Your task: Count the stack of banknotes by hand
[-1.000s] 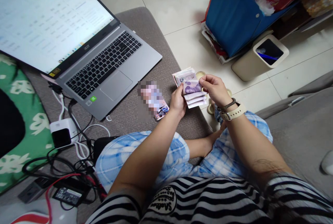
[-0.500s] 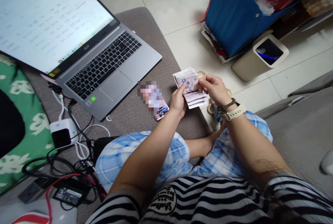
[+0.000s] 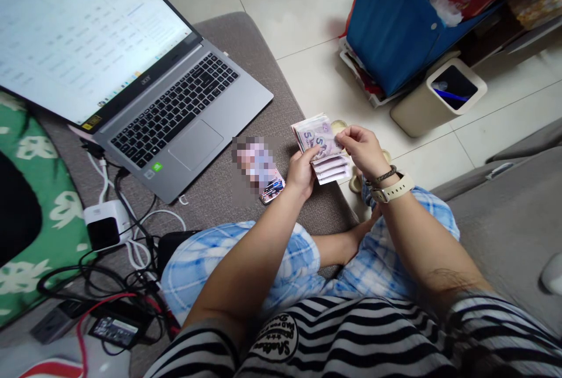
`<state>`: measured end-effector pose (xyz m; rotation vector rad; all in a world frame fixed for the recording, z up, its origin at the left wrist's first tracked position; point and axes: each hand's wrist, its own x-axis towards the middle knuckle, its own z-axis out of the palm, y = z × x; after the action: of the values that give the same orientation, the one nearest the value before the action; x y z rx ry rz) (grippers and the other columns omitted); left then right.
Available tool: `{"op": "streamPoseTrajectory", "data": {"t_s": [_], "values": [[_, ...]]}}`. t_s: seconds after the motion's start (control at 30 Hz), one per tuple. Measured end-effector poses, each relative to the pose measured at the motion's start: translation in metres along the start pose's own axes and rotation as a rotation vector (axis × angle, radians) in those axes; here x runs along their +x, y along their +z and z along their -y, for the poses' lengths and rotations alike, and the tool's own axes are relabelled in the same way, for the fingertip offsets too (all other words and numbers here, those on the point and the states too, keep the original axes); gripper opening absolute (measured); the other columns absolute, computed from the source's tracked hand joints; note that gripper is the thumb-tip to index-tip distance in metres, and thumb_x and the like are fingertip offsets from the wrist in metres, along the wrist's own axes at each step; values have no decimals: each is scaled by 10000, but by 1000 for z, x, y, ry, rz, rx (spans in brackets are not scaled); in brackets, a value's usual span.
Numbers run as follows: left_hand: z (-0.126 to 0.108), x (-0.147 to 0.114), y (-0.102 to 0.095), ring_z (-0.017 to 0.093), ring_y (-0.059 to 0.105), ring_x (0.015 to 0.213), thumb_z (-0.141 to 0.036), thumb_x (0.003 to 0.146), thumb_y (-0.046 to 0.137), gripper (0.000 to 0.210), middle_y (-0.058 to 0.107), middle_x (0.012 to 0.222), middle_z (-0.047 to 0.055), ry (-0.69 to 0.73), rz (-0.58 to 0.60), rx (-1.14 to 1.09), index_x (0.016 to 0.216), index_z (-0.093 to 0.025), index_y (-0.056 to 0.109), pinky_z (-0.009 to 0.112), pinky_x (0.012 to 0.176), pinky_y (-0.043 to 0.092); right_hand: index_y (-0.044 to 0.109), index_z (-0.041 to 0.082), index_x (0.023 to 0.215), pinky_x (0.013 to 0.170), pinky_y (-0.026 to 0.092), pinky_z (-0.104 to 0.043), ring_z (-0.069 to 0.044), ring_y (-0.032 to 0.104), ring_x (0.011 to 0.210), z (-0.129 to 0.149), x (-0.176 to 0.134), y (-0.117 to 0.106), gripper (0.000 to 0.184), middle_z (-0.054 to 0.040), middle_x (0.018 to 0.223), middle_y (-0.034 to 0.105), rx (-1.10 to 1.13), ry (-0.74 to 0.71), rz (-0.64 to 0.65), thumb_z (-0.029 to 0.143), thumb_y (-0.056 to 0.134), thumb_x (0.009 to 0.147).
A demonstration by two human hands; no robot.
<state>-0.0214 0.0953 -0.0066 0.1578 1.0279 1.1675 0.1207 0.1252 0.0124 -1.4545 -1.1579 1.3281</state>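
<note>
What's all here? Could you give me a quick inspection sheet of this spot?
Surface: grey cushion.
Job's things: fanned stack of banknotes.
Clutter: open laptop, phone, white charger block.
Hands: left hand grips the banknotes from below; right hand pinches the top note.
Cables: black, white and red tangle by the left knee.
Surroundings: tiled floor, beige bin, blue bag.
</note>
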Motion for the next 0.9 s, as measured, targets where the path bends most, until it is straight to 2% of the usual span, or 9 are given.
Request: {"op": "streamPoseTrajectory", "data": {"t_s": [0.17,0.27,0.5,0.9], "values": [[2,4,0,268,687,1149,-362,814,691,281,775,1074,116,-2,31,-42,988,-144,732,408,1023,516,550,201,669,588,375,-258,-109,452,585,1,-1,1,286,44,596,492,25,-7,5,368,750,787],[2,5,0,268,684,1158,-398,830,687,337,765,1119,123,-6,37,-61,1051,-147,730,407,1028,511,547,200,676,534,329,-247,-97,417,547,3,-2,1,276,46,588,491,57,21,20,354,742,795],[1,4,0,263,685,1159,-371,846,689,312,768,1111,125,-13,21,-78,1043,-133,730,398,1038,503,549,195,688,507,303,-237,-85,398,523,8,-5,1,286,46,588,497,103,27,90,371,747,797],[2,5,0,257,682,1170,-331,891,635,258,780,1065,118,0,26,-95,1003,-121,736,397,1057,494,555,188,680,498,288,-233,-78,389,507,8,-4,1,279,51,570,484,111,17,93,347,747,806]]}}
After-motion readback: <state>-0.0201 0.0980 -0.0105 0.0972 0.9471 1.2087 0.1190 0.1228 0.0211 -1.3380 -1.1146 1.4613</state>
